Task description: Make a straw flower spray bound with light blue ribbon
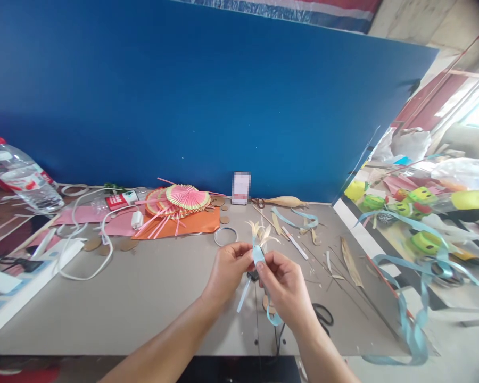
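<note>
Both hands meet over the middle of the table around a strip of light blue ribbon (258,254). Pale, dry, petal-like strips (266,235) fan out above the ribbon, which appears wrapped about their lower part. My left hand (229,266) is closed, pinching the ribbon's left side with thumb and forefinger. On the other side, my right hand (285,282) is closed on the same ribbon, thumb pressed against it. A loose ribbon loop hangs below the right hand, and a narrow pale strip (244,295) slants down below the left. The fingers partly hide the wrapped part.
Black-handled scissors (323,315) lie beside my right wrist. Dried husks (350,263), a white pen-like stick (295,243) and more blue ribbon (415,319) are at right. Pink paper fans (187,199), a metal ring (225,236), a white cable and a power strip (32,287) are leftward.
</note>
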`<state>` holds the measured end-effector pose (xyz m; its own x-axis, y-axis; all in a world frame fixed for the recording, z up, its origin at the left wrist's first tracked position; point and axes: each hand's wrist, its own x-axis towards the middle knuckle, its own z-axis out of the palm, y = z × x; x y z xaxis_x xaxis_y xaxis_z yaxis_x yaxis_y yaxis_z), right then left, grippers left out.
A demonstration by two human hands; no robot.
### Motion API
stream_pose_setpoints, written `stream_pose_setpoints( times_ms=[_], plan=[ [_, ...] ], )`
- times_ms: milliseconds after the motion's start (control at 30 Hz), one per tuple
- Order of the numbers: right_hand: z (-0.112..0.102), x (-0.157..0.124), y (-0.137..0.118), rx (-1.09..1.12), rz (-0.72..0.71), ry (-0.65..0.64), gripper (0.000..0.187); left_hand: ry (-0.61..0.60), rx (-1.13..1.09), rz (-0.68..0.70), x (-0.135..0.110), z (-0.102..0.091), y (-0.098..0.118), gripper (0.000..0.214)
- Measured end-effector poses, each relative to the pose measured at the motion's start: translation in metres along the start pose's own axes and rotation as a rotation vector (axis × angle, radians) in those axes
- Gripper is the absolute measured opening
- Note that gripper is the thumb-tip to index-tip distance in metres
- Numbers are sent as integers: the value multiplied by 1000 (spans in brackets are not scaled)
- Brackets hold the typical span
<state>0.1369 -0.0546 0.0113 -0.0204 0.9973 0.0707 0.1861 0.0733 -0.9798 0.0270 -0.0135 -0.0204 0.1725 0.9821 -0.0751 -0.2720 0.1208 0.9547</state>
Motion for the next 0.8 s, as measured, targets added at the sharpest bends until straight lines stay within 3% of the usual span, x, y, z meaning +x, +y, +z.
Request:
stream_pose_setpoints(
  times_ms=[167,333,600,800],
  plan=[
    [-10,3,7,-21,45,40,19,-5,-53,-97,-1,-1,5,16],
    [-20,5,-3,-135,-42,63,16,-33,-82,-160,-3,-1,9,16],
    [-15,10,-1,-181,-100,165,15,-10,-95,-128,-5,1,7,18],
    [-16,14,2,-167,-72,188,15,-50,-171,-205,-5,-1,11,17]
  ],
)
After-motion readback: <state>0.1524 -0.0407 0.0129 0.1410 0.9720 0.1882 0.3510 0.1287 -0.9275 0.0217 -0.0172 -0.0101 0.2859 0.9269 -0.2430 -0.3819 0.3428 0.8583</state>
